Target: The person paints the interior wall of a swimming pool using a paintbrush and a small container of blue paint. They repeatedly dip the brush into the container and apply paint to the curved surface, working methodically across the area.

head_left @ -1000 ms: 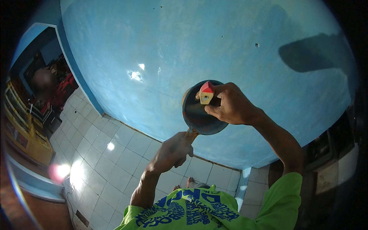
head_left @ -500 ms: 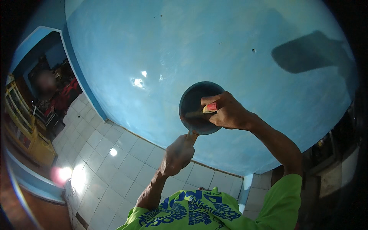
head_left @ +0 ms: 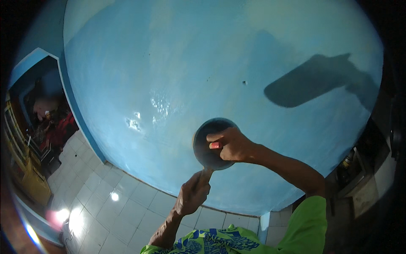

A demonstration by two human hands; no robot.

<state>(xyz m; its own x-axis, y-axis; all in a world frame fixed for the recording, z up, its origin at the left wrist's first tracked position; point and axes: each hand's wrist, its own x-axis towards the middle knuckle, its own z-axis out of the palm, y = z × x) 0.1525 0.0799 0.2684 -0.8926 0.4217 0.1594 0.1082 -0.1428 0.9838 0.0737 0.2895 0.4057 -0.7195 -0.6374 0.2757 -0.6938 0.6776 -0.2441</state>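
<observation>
My left hand [head_left: 193,192] is closed round the short handle of a round, dark frying pan [head_left: 202,146], raised in front of a light blue wall. Over the pan's dark face, my right hand [head_left: 237,147] is closed on a short handle with a red end [head_left: 215,145]. The rest of that tool is hidden by the fingers and the dark pan, so I cannot tell its kind or whether it touches the pan.
The blue wall [head_left: 177,76] fills most of the view, bearing a large shadow [head_left: 308,80]. White floor tiles [head_left: 131,211] lie below. At left, a doorway shows a yellow cabinet [head_left: 34,182] and a blurred person [head_left: 46,106]. Dark shelving [head_left: 349,165] stands at right.
The pan and both hands sit lower and slightly left in view. The wall and doorway have also shifted left, and the pan's shadow has moved down and left. Both grips are kept.
</observation>
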